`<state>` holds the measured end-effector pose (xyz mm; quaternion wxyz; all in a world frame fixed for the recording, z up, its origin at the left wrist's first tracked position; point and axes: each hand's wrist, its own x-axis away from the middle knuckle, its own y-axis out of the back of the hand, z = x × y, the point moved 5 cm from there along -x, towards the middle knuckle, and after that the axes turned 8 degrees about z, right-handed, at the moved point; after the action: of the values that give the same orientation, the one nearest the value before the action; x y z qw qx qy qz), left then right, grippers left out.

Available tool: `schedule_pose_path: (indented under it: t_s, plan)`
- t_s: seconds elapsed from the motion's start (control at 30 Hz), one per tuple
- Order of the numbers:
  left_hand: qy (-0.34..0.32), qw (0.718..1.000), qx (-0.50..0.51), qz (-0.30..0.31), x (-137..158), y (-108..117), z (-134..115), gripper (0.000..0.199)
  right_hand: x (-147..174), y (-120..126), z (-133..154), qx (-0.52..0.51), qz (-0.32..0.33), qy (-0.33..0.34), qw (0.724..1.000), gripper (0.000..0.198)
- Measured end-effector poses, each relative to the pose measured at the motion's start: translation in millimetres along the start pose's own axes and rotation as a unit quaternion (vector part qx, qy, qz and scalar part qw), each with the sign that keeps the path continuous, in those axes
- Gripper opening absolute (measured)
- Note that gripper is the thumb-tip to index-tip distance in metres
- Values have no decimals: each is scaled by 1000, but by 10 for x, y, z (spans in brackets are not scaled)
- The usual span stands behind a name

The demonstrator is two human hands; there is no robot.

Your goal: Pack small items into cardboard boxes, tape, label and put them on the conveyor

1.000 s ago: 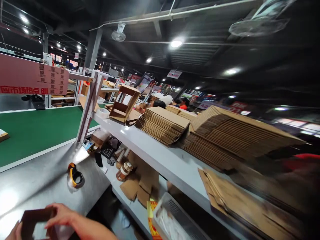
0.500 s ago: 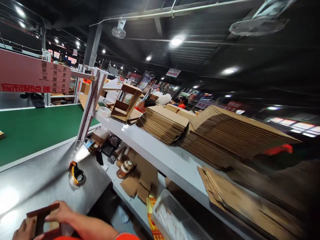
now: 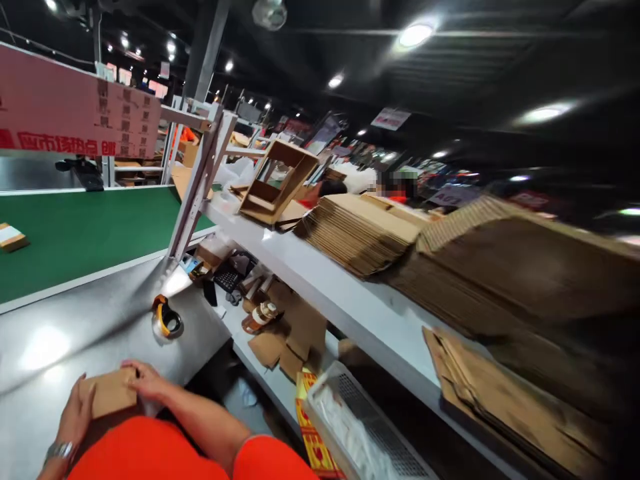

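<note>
A small brown cardboard box (image 3: 113,393) is held over the metal table at the lower left, its flat top face up. My left hand (image 3: 75,413), with a watch at the wrist, grips the box's left side. My right hand (image 3: 144,382) closes on its right end, fingers at the far corner. What the box contains cannot be seen. Beyond the hands, an orange and black tape dispenser (image 3: 166,320) rests on the metal table (image 3: 115,320).
A green conveyor belt (image 3: 90,227) carrying a small box (image 3: 11,237) runs along the left. On the white shelf (image 3: 310,280) at right lie flattened cardboard stacks (image 3: 360,230) and an upright open carton (image 3: 277,183). Below are a bottle (image 3: 260,316) and a white plastic basket (image 3: 367,427).
The box was open at the top with my fingers inside its edge; now a flat closed face shows. The view has shifted, and a small box on the belt is more fully in sight.
</note>
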<state>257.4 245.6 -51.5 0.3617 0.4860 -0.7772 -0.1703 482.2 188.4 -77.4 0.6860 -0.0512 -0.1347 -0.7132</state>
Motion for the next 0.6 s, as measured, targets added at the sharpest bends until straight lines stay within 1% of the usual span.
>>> schedule_pose_path:
  t_s: [0.07,0.13,0.17,0.23,0.3,0.37,0.43,0.53,0.6]
  plan:
    - [-7,997,73,-9,40,48,43,52,21,164,104,45,-45,14,998,33]
    - [-7,995,97,-6,73,74,48,49,19,416,148,77,-118,21,990,22]
    - [-6,995,98,-8,84,83,43,48,9,555,151,94,-155,20,983,23]
    - [-6,995,94,-13,94,91,30,47,-33,819,150,129,-217,18,967,32]
    - [-11,996,89,-20,98,87,23,45,-106,1012,158,166,-248,13,954,39]
    - [-16,996,85,-22,104,72,30,43,-207,1120,176,193,-248,8,949,40]
    - [-25,996,86,-21,115,54,40,43,-319,1162,199,199,-228,3,953,38]
    - [-38,995,89,-19,130,35,59,42,-468,1173,247,178,-192,2,965,39]
    - [-41,995,91,-21,134,30,70,40,-521,1156,297,147,-171,21,974,41]
